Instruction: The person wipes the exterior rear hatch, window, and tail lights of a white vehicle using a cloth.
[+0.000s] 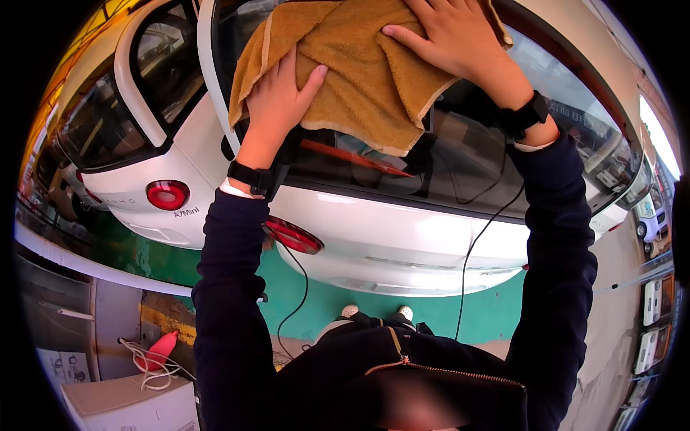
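Observation:
A brown terry towel [356,81] with pale hems lies in folds over the rear window [474,145] of a white minicar [399,231]. My left hand [280,102] rests flat on the towel's left part, thumb apart from the fingers. On the upper right part lies my right hand [453,37], its fingers spread and their tips cut off by the frame's top edge. Neither hand visibly pinches the cloth. Both wrists wear black straps. Through the glass below the towel, a red-orange strip [356,156] shows. The car's red tail lamp [296,235] sits below my left wrist.
Another white minicar [161,215] stands close on the left. Black cables [466,269] hang beside my body. At the lower left, a cardboard box [129,404] bears a white cord [156,372] and a pink object [160,350]. The floor [318,301] is green; more vehicles stand far right.

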### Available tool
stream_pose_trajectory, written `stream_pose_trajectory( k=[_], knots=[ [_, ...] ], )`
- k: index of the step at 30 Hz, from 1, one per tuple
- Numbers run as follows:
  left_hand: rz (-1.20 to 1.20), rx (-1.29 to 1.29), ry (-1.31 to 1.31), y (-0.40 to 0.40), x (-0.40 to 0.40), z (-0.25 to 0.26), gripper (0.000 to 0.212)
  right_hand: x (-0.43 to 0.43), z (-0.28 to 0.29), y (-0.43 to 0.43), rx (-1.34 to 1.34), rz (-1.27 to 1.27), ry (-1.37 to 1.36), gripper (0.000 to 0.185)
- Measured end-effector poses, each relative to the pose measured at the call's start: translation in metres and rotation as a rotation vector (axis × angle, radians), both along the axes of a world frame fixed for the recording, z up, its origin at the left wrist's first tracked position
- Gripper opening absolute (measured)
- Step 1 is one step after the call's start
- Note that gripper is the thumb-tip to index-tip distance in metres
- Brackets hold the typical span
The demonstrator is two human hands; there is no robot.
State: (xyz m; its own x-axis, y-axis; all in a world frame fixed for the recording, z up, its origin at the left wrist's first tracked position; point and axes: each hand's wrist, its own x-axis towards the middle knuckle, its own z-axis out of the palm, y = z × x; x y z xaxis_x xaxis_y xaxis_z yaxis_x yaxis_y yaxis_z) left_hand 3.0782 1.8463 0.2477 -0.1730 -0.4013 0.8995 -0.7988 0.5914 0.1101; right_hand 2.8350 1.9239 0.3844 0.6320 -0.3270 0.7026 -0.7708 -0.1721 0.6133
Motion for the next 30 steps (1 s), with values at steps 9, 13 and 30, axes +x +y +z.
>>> stream_pose_trajectory(
  k=[9, 13, 30],
  knots=[
    [0.189, 0.630, 0.045, 0.027, 0.039, -0.193, 0.059, 0.078, -0.185, -0.015, 0.537, 0.130, 0.167, 0.064],
    [0.143, 0.401, 0.025, 0.053, 0.028, -0.240, 0.052, 0.068, -0.265, 0.006, 0.509, 0.008, 0.456, 0.054],
    [0.054, 0.491, 0.028, 0.104, -0.169, -0.112, 0.024, -0.129, -0.143, 0.079, 0.118, 0.023, -0.238, 0.038]
  ],
)
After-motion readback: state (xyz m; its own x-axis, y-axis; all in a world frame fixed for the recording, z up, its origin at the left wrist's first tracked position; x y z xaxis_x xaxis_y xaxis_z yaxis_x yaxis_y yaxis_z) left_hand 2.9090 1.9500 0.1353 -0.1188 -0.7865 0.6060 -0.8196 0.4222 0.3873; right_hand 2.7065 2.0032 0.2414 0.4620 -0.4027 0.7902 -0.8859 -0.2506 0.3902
